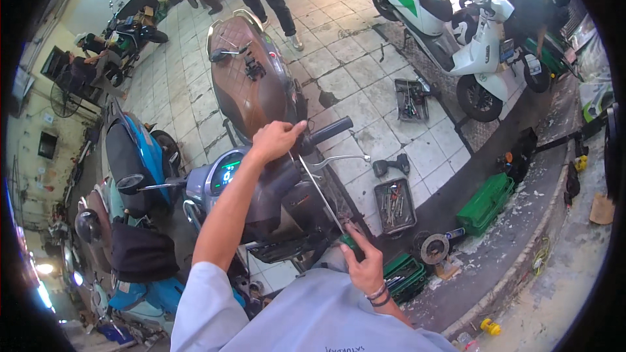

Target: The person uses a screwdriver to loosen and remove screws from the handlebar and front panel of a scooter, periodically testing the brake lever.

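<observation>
A scooter with a brown quilted seat (238, 101) and a lit display (225, 173) stands in front of me. My right hand (366, 266) is closed around the green handle of a long screwdriver (318, 189). Its thin shaft slants up and left toward the handlebar. There, my left hand (277, 141) is curled beside the black handlebar grip (331, 130), near the shaft's far end; what its fingers hold is hidden. The brake lever (340, 158) juts out just right of the shaft. On the seat lie a mirror (222, 55) and small black parts (253, 66).
Tool trays (395, 206) (412, 109) and a cordless drill (391, 165) lie on the tiles to the right. Green toolboxes (486, 203) (404, 277) and a brake disc (433, 248) sit nearby. A blue scooter (140, 146) is close on the left; a white scooter (473, 58) stands far right. People stand behind.
</observation>
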### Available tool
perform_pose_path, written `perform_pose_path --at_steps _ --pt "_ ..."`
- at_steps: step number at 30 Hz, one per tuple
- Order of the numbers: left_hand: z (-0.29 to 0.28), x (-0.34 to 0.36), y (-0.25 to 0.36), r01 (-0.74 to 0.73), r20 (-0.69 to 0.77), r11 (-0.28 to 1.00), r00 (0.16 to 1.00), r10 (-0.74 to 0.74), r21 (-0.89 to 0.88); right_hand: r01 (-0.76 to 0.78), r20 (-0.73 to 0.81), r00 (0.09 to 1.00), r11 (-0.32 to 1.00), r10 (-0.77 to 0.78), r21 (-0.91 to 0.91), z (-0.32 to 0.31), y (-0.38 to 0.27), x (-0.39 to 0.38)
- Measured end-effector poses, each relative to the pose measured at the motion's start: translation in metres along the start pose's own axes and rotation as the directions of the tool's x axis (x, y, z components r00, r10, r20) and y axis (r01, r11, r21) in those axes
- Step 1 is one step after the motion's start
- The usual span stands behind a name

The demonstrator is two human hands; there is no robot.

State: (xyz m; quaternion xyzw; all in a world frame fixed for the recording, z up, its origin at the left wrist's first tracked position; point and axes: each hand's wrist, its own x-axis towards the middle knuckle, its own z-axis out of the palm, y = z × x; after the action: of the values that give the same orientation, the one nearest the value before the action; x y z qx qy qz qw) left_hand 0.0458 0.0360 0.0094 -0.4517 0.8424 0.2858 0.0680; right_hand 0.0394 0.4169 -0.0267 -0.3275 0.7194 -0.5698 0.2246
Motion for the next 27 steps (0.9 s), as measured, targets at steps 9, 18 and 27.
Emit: perform_pose_path --at_steps 9,18,27 --pt "0.001 0.042 0.006 0.01 0.512 0.985 0.855 0.081 -0.173 -0.132 0.1 0.983 0.975 0.151 -0.178 -0.002 -0.043 0.015" --pt "0.0 0.046 0.001 -0.036 0.546 0.991 0.832 0.1 -0.127 -0.177 0.168 0.964 0.968 0.207 -0.18 -0.009 -0.051 0.033" --pt "0.01 0.047 -0.01 -0.046 0.472 0.983 0.873 0.125 -0.176 -0.766 0.46 0.619 0.36 0.637 0.533 -0.02 -0.032 0.021"
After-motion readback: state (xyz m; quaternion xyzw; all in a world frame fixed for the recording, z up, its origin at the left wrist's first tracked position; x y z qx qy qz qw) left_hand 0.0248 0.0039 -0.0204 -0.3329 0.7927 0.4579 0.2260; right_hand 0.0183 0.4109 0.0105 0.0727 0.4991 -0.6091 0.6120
